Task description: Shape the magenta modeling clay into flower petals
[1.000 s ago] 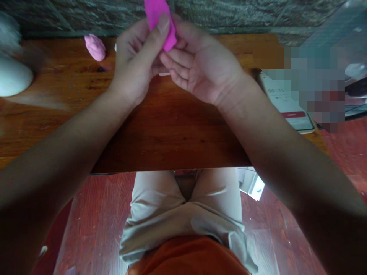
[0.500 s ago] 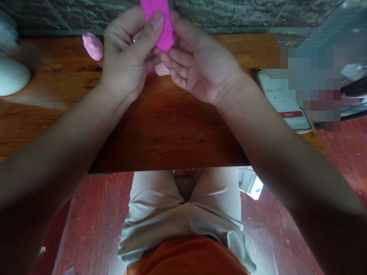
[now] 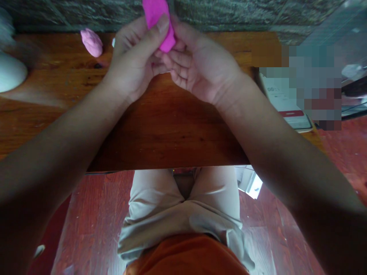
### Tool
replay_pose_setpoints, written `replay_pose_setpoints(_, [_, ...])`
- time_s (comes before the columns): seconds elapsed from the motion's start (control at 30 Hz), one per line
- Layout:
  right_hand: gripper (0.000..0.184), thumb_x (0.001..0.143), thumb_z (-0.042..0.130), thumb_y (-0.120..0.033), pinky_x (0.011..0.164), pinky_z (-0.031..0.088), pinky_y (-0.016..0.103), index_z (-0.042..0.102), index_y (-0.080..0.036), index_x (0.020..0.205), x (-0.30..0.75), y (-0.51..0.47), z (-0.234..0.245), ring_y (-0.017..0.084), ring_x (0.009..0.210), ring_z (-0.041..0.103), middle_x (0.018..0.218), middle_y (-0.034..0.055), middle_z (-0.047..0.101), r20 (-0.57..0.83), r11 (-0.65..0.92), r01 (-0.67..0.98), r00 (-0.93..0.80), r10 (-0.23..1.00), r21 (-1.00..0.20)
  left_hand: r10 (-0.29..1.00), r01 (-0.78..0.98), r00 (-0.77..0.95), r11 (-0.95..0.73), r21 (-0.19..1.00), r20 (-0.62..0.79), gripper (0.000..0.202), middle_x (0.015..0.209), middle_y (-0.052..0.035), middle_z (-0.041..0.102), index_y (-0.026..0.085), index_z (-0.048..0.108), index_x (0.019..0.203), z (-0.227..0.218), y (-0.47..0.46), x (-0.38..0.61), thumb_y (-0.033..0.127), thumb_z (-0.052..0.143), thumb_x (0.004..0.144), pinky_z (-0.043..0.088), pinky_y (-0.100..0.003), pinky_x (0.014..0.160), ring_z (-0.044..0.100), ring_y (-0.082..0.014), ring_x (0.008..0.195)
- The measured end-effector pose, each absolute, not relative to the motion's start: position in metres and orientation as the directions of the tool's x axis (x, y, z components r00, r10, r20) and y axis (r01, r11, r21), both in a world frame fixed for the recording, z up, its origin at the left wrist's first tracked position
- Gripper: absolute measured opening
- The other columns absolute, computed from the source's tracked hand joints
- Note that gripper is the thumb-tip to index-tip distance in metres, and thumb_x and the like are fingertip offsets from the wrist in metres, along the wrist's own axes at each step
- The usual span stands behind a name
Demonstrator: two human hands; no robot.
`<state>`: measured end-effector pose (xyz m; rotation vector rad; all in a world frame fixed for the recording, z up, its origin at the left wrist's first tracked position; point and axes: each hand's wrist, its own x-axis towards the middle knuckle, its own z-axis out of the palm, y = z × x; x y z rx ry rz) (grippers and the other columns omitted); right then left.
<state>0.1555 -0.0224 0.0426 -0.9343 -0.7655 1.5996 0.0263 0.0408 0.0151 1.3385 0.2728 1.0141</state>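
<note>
Broadly, the wooden table (image 3: 172, 126) spreads beneath both wrists, bearing everything else, and a phone (image 3: 286, 105) lies well out beyond the right fingers. Off past the left fingers sits a white rounded object (image 3: 10, 72), only partly in view. The left hand (image 3: 134, 65) and the right hand (image 3: 200, 68) meet above the table's far edge, probably raised so the work sits close to the eyes. Between them stands the bright pink clay piece (image 3: 159, 23), a flattened, smooth strip, upright, its top cut off by the frame. The left thumb presses its front; the right fingers curl behind, so both hands are clamped on it. A paler pink lump (image 3: 91, 42) rests just beyond the left knuckles.
</note>
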Motion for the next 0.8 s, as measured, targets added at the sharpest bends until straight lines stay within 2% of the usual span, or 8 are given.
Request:
replay_pose_setpoints(0.13, [0.035,0.100,0.052,-0.041,0.063,0.044,0.013,0.058,-0.016,0.076,0.156,-0.022,0.041,0.003,0.064,0.062,0.065,-0.0060,0.069,-0.166,-0.198,-0.451,-0.109,0.980,-0.870,0.760,-0.440,0.549,-0.091,0.893,0.348,0.027,0.068,0.0034,0.061,0.010,0.062,0.088,0.018,0.039,0.026,0.011,0.042,0.105,0.047,-0.016,0.052,0.057,-0.0064,0.053])
replay_pose_setpoints(0.27, [0.033,0.099,0.053,-0.041,0.063,0.045,0.013,0.058,-0.016,0.077,0.154,-0.022,0.041,0.003,0.066,0.063,0.066,-0.0058,0.070,-0.159,-0.193,-0.441,-0.114,0.981,-0.877,0.733,-0.456,0.541,-0.155,0.876,0.411,0.023,0.072,0.0007,0.065,0.007,0.069,0.093,0.016,0.044,0.025,0.012,0.048,0.102,0.050,-0.018,0.052,0.062,-0.0076,0.056])
replay_pose_setpoints(0.43, [0.037,0.101,0.049,-0.041,0.062,0.044,0.013,0.058,-0.016,0.076,0.153,-0.024,0.043,0.003,0.064,0.063,0.067,-0.0045,0.071,-0.171,-0.207,-0.428,-0.122,0.978,-0.880,0.730,-0.440,0.482,-0.277,0.854,0.485,0.026,0.066,0.0047,0.064,0.014,0.072,0.085,0.013,0.049,0.027,0.013,0.051,0.101,0.047,-0.013,0.051,0.060,-0.0027,0.052])
replay_pose_setpoints(0.7, [0.036,0.101,0.049,-0.038,0.061,0.044,0.013,0.060,-0.015,0.076,0.154,-0.023,0.041,0.002,0.062,0.061,0.065,-0.0061,0.069,-0.185,-0.212,-0.426,-0.104,0.977,-0.879,0.752,-0.471,0.530,-0.122,0.873,0.391,0.030,0.076,-0.0015,0.069,0.009,0.071,0.096,0.013,0.047,0.028,0.015,0.044,0.104,0.049,-0.018,0.051,0.060,-0.0055,0.051])
replay_pose_setpoints(0.8, [0.036,0.102,0.048,-0.037,0.060,0.043,0.013,0.058,-0.015,0.075,0.153,-0.021,0.040,0.002,0.061,0.060,0.063,-0.0065,0.067,-0.192,-0.210,-0.433,-0.086,0.978,-0.876,0.753,-0.446,0.534,-0.135,0.885,0.384,0.027,0.072,-0.0002,0.069,0.010,0.072,0.094,0.013,0.045,0.027,0.007,0.047,0.101,0.052,-0.020,0.056,0.064,-0.0083,0.057])
